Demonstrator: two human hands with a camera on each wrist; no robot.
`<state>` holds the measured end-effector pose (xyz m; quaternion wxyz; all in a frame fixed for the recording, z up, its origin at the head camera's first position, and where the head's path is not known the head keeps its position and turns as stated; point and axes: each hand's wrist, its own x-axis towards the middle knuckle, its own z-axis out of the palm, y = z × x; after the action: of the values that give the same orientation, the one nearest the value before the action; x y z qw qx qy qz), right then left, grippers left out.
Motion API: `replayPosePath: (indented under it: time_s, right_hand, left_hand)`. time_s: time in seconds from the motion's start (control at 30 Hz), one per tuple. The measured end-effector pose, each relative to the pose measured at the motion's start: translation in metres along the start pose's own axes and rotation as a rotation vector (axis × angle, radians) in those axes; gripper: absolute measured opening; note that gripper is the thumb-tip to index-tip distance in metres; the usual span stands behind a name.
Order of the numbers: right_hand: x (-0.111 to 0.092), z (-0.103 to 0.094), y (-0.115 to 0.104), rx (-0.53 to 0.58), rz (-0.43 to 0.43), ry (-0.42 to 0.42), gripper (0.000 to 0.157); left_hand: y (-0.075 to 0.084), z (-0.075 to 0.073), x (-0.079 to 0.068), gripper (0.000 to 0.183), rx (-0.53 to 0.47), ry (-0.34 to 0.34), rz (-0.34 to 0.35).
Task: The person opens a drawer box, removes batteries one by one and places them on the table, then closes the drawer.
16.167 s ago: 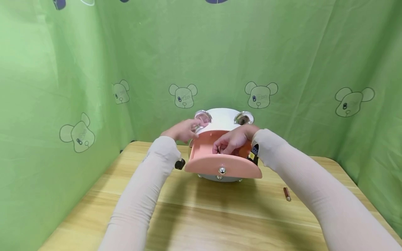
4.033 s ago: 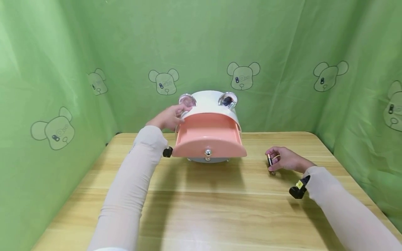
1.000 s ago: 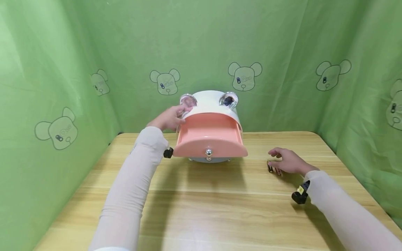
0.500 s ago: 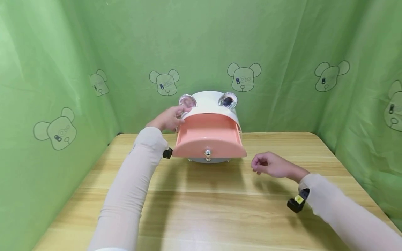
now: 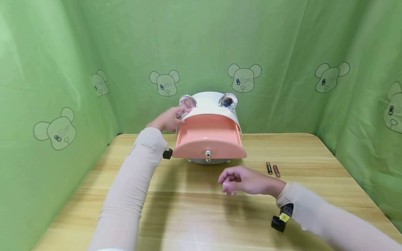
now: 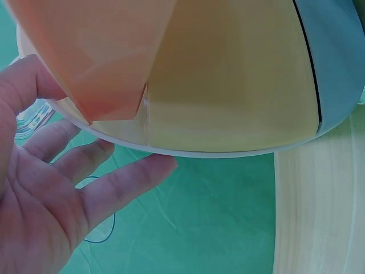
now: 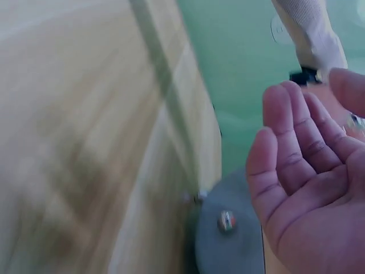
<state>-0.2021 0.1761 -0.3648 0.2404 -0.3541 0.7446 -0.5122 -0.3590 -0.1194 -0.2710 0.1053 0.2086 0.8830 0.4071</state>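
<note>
A frog-shaped drawer box [image 5: 207,104] with a white top and silvery eyes stands at the back of the table. Its pink upper drawer [image 5: 210,148] is pulled out, and no object shows inside. My left hand [image 5: 169,118] holds the box's left edge near the eye. In the left wrist view, the thumb lies on the front side of the rim and other fingertips reach behind it. My right hand [image 5: 248,179], fingers loosely curled and holding nothing, hovers over the table before the box. Behind it, a black-and-copper battery [image 5: 269,168] and a reddish-brown battery [image 5: 276,171] lie side by side.
Below the pink drawer is a grey lower drawer [image 7: 234,240] with a round knob [image 7: 227,221]. The wooden table [image 5: 194,216] ends at a green curtain [image 5: 201,45] printed with bear heads, which encloses the back and both sides.
Four seconds ago my right hand pinched the black-and-copper battery; it has let it go beside the reddish one and moved left and nearer. My left hand stays on the box.
</note>
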Motion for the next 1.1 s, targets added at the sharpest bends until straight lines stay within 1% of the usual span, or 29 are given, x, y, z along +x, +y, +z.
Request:
replayPosePath:
  time_s: [0.07,0.13,0.3,0.37,0.5,0.63,0.73,0.97,1.1]
  right_hand:
    - [0.007,0.007,-0.005,0.045,0.004,0.008,0.026]
    - [0.015,0.012,-0.01,0.116,0.021,0.029,0.03]
    - [0.031,0.023,-0.022,0.381,0.086,0.11,0.042]
    - [0.036,0.026,-0.025,0.464,0.106,0.148,0.044]
    - [0.044,0.028,-0.03,0.56,0.117,0.217,0.045]
    - [0.049,0.027,-0.032,0.631,0.109,0.288,0.043]
    - [0.053,0.027,-0.033,0.661,0.118,0.33,0.042]
    - [0.059,0.027,-0.035,0.67,0.141,0.392,0.043]
    - [0.061,0.026,-0.036,0.672,0.149,0.409,0.043]
  left_hand:
    - [0.0,0.0,0.0,0.054,-0.001,-0.001,0.0]
    - [-0.001,0.0,0.0,0.054,-0.003,0.0,-0.004]
    - [0.0,0.0,0.001,0.048,0.002,0.001,-0.013]
    - [-0.001,0.0,0.002,0.046,0.004,0.001,-0.015]
    - [-0.002,0.0,0.002,0.046,-0.003,-0.011,-0.015]
    - [-0.001,0.001,0.003,0.041,0.015,-0.012,0.007]
    - [-0.002,0.001,0.003,0.037,0.033,-0.014,0.021]
    - [-0.003,0.0,0.003,0.025,0.035,-0.01,0.029]
    - [-0.004,0.0,0.004,0.025,0.033,-0.016,0.039]
